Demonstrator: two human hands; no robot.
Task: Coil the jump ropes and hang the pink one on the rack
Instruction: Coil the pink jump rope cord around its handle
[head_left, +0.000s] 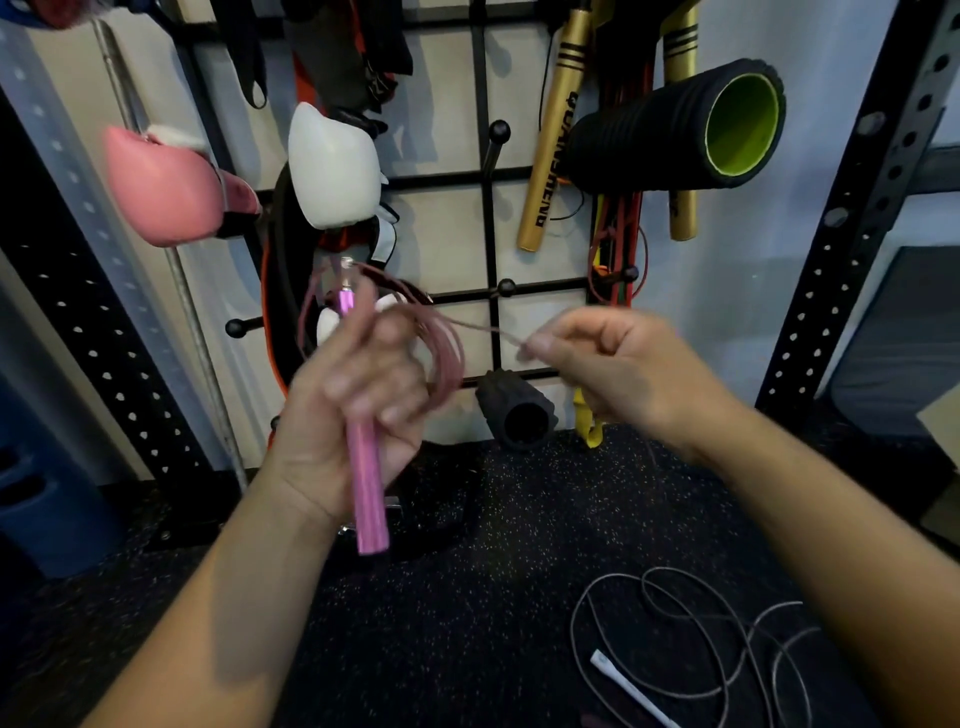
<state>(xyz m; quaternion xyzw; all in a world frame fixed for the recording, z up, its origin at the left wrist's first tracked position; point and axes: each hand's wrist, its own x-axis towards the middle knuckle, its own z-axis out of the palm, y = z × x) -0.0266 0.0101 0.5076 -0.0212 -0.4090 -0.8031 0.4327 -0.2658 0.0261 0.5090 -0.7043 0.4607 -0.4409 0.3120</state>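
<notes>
Coils of the pink jump rope (441, 348) already hang from your left hand (353, 400), which is curled round the pink handles (366, 483) in front of the wall rack (488, 218). Your right hand (618, 364), just right of that bundle, pinches the loose cord between thumb and fingertips and holds it taut toward the coils. Motion blur hides how many loops there are and how much cord is left to wind; I cannot tell whether the far end is free.

By the look of it, the pink rope is most of the way coiled but not yet secured, and it is not on the rack. A bare black peg (500, 136) juts out above your hands, and another sits just above the bundle, so either would seem a likely hanging spot.

Well below the rack, on the speckled rubber floor (493, 571), the white jump rope (691, 639) lies in loose, sprawling loops with its white handle (628, 688) beside them. That one looks untouched, so its coiling is still ahead of you, along with finishing and hanging the pink one.
</notes>
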